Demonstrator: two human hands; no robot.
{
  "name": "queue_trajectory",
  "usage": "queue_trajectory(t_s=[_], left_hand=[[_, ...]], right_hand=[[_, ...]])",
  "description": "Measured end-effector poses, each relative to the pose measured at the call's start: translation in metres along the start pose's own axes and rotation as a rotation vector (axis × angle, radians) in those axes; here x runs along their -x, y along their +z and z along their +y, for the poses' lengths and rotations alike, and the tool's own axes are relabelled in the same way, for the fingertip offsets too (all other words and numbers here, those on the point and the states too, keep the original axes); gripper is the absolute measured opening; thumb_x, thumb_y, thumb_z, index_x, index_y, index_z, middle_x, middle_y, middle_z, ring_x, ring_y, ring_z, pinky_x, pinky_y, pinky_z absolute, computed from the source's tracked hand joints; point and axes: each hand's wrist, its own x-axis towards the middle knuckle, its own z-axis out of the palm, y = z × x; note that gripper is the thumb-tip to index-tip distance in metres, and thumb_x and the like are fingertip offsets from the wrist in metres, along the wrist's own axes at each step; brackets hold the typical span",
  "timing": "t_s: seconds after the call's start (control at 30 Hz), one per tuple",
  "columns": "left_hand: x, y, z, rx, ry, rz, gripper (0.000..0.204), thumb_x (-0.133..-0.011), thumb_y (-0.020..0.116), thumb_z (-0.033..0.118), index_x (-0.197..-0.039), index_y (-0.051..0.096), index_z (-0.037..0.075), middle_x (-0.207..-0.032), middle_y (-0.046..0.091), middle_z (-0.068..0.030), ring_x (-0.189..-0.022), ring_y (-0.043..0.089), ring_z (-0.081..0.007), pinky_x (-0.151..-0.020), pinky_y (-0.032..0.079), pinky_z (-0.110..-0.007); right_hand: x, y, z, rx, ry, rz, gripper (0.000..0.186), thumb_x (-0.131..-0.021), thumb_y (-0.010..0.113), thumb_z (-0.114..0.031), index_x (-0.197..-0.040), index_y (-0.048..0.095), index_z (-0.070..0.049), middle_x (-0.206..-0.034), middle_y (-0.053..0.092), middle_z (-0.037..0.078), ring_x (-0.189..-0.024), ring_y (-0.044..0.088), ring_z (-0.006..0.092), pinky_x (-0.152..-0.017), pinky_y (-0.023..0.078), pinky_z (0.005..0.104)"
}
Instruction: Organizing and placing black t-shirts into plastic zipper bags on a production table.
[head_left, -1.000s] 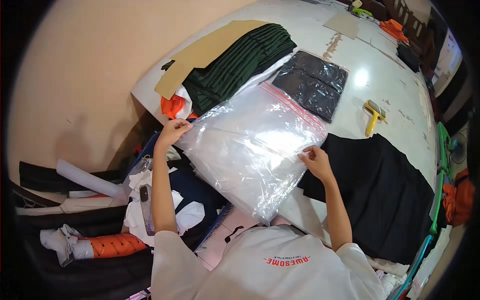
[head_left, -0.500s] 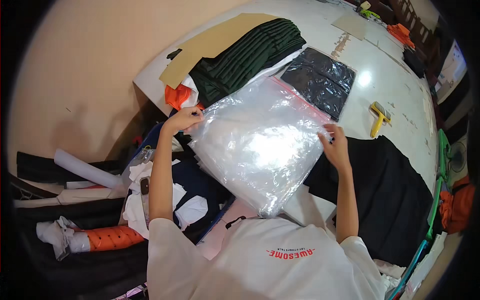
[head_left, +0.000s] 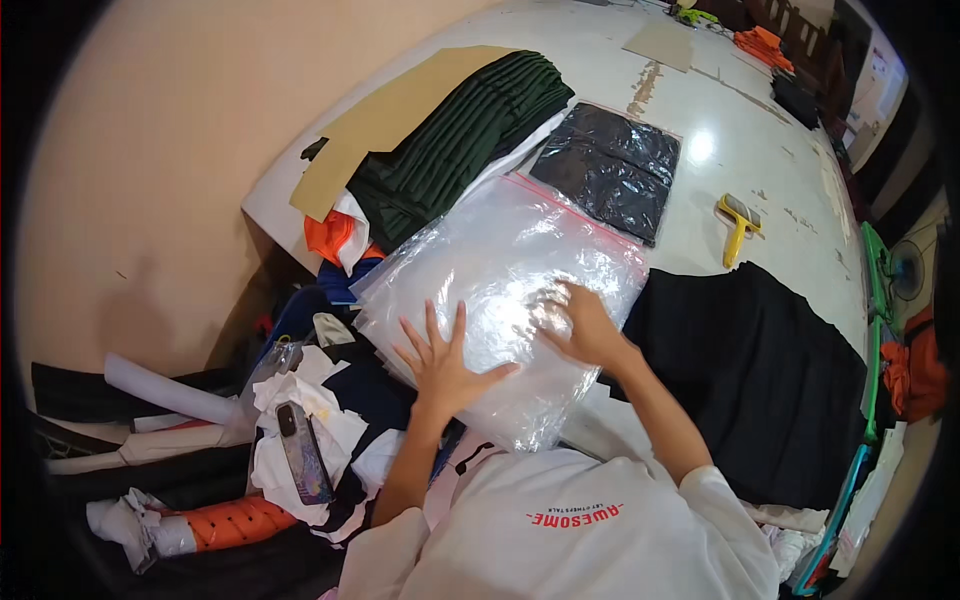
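Observation:
Clear plastic bags with a pinkish-red strip along one edge lie in a stack in front of me, shiny and a little creased. My left hand rests spread on the near left part of the top bag. On its right side my right hand touches the film with bent, parted fingers and grips nothing that I can see. Just beyond the strip lies a folded dark garment in a clear bag.
Folded dark green cloth and brown card are at the far left. Black cloth spreads at the right, below a yellow-handled brush. Paper scraps holding a phone and an orange roll are at the lower left.
Both hands have let go of the bag's left and right edges and moved inward onto its surface. The bag now lies flatter, and the whole view has shifted slightly.

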Motion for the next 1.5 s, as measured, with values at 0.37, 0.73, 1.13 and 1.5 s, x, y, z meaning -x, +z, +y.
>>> queue_trajectory(t_s=[0.37,0.73,1.13,1.5], left_hand=[[-0.006,0.122,-0.069,-0.072,-0.026,-0.214,0.051,-0.075,0.052,0.02,-0.124,0.04,0.023,-0.133,0.029,-0.0133,-0.123,0.023,-0.0363,-0.096,0.015,-0.059],[0.007,0.162,-0.097,-0.011,0.162,-0.115,0.033,-0.074,0.051,0.019,-0.106,0.058,0.011,-0.119,0.048,-0.0148,-0.116,0.038,-0.0299,-0.101,0.023,-0.041],[0.005,0.154,-0.088,-0.053,0.132,-0.074,0.034,-0.074,0.05,0.018,-0.106,0.057,0.01,-0.12,0.047,-0.0149,-0.117,0.037,-0.031,-0.101,0.023,-0.041],[-0.008,0.136,-0.07,0.206,0.06,0.032,0.069,-0.07,0.057,0.016,-0.133,0.028,0.02,-0.135,0.026,-0.0136,-0.126,0.017,-0.0384,-0.101,0.006,-0.055]], right_hand=[[-0.015,0.074,0.107,0.584,0.483,-0.378,0.071,-0.073,0.042,-0.062,-0.13,0.032,-0.021,-0.136,0.029,0.007,-0.124,0.019,0.0399,-0.097,0.006,0.0618],[0.0,0.085,0.132,0.325,0.276,-0.258,0.067,-0.078,0.044,-0.051,-0.129,0.03,-0.01,-0.128,0.035,0.011,-0.119,0.031,0.0283,-0.102,0.018,0.0416],[0.002,0.091,0.144,0.238,0.423,-0.343,0.067,-0.08,0.04,-0.054,-0.13,0.029,-0.011,-0.13,0.035,0.009,-0.119,0.032,0.0276,-0.103,0.017,0.0417],[0.014,0.111,0.147,0.397,0.436,-0.342,0.07,-0.077,0.038,-0.059,-0.129,0.033,-0.012,-0.133,0.032,0.009,-0.124,0.025,0.0284,-0.104,0.014,0.0418]])
